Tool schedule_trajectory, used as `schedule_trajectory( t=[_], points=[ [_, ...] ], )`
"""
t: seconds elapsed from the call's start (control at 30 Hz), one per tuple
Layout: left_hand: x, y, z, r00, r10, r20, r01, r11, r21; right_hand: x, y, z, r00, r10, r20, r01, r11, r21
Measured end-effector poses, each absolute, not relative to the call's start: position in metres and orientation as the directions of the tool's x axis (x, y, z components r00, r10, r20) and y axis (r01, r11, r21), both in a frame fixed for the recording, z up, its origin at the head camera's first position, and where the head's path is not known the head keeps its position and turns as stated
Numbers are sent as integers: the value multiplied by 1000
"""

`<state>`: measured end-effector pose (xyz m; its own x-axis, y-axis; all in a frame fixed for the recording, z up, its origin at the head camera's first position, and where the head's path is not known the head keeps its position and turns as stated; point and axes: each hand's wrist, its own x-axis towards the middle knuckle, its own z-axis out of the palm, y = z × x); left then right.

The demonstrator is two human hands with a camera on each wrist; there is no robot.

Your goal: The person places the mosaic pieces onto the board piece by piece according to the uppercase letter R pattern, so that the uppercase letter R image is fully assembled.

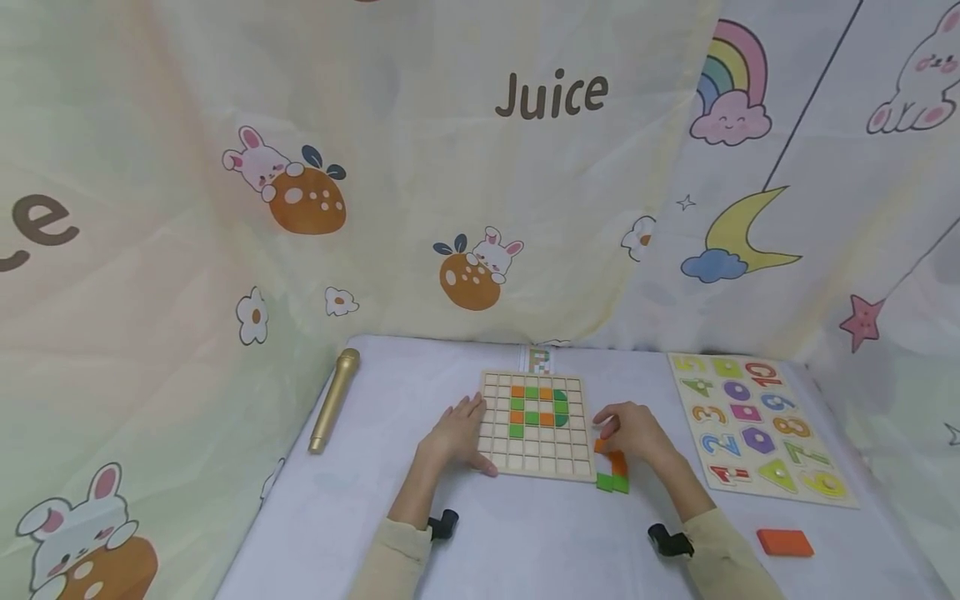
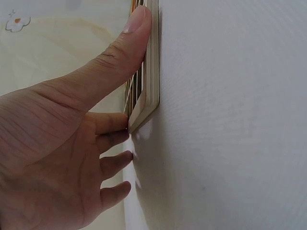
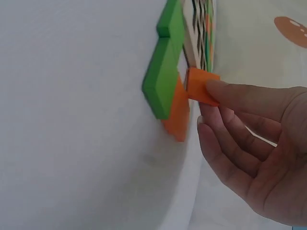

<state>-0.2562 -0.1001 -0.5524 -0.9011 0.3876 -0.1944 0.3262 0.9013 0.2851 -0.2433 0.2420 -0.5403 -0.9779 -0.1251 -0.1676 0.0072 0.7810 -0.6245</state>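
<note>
A square wooden grid board (image 1: 534,462) lies on the table, with orange and green tiles (image 1: 532,392) set in its cells. My left hand (image 1: 455,433) rests along the board's left edge, fingers spread and fairly straight. In the left wrist view, that thumb (image 2: 108,60) lies over the board's near edge (image 2: 152,72). My right hand (image 1: 636,432) is beside the board's right edge, pinching an orange tile (image 3: 199,86) between thumb and fingers. Below it on the table lie green tiles (image 3: 162,79) and another orange tile (image 3: 180,112), bunched together.
A number-and-shape puzzle board (image 1: 750,425) lies at the right, with an orange block (image 1: 784,542) in front of it. A gold cylindrical stick (image 1: 334,402) lies at the left. Behind the grid board is a small pattern card (image 1: 538,360). Printed cloth (image 1: 390,167) hangs around the table.
</note>
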Motion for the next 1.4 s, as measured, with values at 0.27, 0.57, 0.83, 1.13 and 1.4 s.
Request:
schedule_trajectory(
  t=[0.27,0.57,0.83,1.13,1.4],
  points=[
    [-256,-99,-555,-902,383,-198,322,904,282,-245,242,-535,-981,-106,-160,18,778,-627],
    [-256,-99,-554,-904,380,-198,317,904,285,-248,235,-530,-988,-127,-85,-35,733,-679],
    [-258,-99,-557,-905,381,-188,321,903,284,-256,221,-533,-989,-141,-34,-78,716,-694],
    [-257,-100,-556,-907,379,-186,320,904,282,-267,202,-537,-986,-164,19,-123,653,-748],
    [-257,-99,-555,-908,367,-204,300,907,295,-275,185,-545,-974,-221,49,-180,623,-761]
  ],
)
